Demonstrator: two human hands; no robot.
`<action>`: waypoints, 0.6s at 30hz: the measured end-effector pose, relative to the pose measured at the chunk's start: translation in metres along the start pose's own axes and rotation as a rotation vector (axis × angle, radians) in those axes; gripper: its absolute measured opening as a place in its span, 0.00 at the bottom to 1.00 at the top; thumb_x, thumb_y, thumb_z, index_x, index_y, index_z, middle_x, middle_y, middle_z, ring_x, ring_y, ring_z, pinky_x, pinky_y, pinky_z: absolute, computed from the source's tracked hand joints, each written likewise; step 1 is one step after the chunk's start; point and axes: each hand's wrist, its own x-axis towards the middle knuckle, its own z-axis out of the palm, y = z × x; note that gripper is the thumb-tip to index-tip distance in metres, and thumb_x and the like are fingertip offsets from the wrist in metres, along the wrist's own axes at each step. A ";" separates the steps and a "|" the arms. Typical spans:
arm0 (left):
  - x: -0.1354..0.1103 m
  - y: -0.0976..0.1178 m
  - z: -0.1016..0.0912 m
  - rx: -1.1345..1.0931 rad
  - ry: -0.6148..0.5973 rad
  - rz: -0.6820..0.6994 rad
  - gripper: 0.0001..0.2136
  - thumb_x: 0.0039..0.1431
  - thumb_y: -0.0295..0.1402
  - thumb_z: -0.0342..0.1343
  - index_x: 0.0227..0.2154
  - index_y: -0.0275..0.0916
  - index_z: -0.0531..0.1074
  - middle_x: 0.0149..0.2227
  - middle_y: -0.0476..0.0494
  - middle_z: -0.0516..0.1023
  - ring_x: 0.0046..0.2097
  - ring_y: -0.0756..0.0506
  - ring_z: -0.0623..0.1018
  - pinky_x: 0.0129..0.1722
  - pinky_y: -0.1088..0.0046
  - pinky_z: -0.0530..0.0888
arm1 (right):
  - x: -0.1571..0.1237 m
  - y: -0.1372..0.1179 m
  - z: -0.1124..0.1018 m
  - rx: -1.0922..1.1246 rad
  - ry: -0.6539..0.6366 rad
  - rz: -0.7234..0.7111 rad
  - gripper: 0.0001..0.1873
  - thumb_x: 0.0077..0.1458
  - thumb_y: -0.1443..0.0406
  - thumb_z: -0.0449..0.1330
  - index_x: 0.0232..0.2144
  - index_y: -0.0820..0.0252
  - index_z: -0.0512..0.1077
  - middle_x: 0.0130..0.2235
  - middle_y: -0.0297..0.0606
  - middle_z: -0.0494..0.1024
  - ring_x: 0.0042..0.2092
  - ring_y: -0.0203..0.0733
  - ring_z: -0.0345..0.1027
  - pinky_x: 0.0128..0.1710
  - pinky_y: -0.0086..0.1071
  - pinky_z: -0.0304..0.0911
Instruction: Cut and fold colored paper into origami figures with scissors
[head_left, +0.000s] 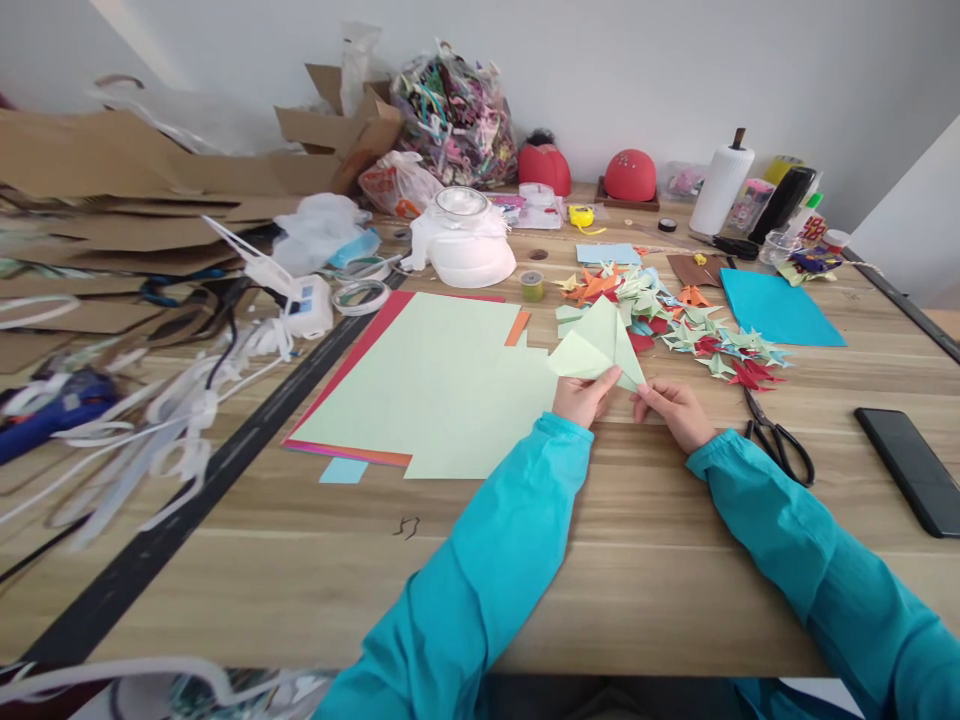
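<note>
A pale green folded paper (598, 343) is held up between my two hands, its flaps spread into pointed shapes. My left hand (585, 397) pinches its lower edge with thumb and fingers. At the lower right corner, my right hand (675, 408) grips the paper between thumb and finger. Just beyond it lies a pile of folded paper cranes (652, 310) in green, red, orange and blue. Left of my hands is a stack of coloured paper sheets (435, 385), pale green on top.
Black-handled scissors (780, 447) and a phone (911, 470) lie to the right. A blue sheet (784, 307) is behind them. Cables and a white router (307, 305) crowd the left; cardboard (150, 160) and a stuffed plastic bag (454, 115) stand at the back.
</note>
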 end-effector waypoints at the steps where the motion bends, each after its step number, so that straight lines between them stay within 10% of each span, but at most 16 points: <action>1: -0.001 0.001 0.000 0.034 -0.040 0.005 0.23 0.39 0.44 0.67 0.08 0.38 0.61 0.09 0.55 0.58 0.12 0.56 0.57 0.12 0.77 0.53 | 0.000 0.001 0.000 -0.005 0.037 -0.010 0.24 0.48 0.43 0.58 0.21 0.57 0.71 0.20 0.34 0.74 0.27 0.37 0.65 0.34 0.32 0.61; 5: -0.002 0.002 -0.002 0.162 0.138 0.185 0.18 0.38 0.41 0.68 0.31 0.38 0.74 0.20 0.56 0.66 0.17 0.56 0.61 0.18 0.77 0.61 | -0.001 0.007 0.003 -0.083 0.272 -0.079 0.22 0.52 0.46 0.57 0.21 0.58 0.73 0.23 0.36 0.76 0.28 0.39 0.66 0.34 0.33 0.62; 9: -0.005 0.001 -0.008 0.353 0.248 0.491 0.29 0.48 0.39 0.63 0.55 0.42 0.65 0.26 0.54 0.65 0.20 0.55 0.60 0.23 0.78 0.64 | -0.003 0.014 0.005 -0.314 0.432 -0.220 0.17 0.56 0.53 0.55 0.27 0.57 0.76 0.27 0.38 0.78 0.30 0.43 0.69 0.34 0.35 0.63; 18: -0.013 -0.004 -0.010 0.811 0.008 0.817 0.14 0.60 0.37 0.48 0.42 0.41 0.78 0.23 0.48 0.64 0.24 0.51 0.66 0.27 0.75 0.66 | -0.009 0.017 -0.003 -0.845 0.520 -0.560 0.10 0.57 0.62 0.55 0.33 0.55 0.77 0.25 0.38 0.76 0.31 0.42 0.69 0.40 0.39 0.57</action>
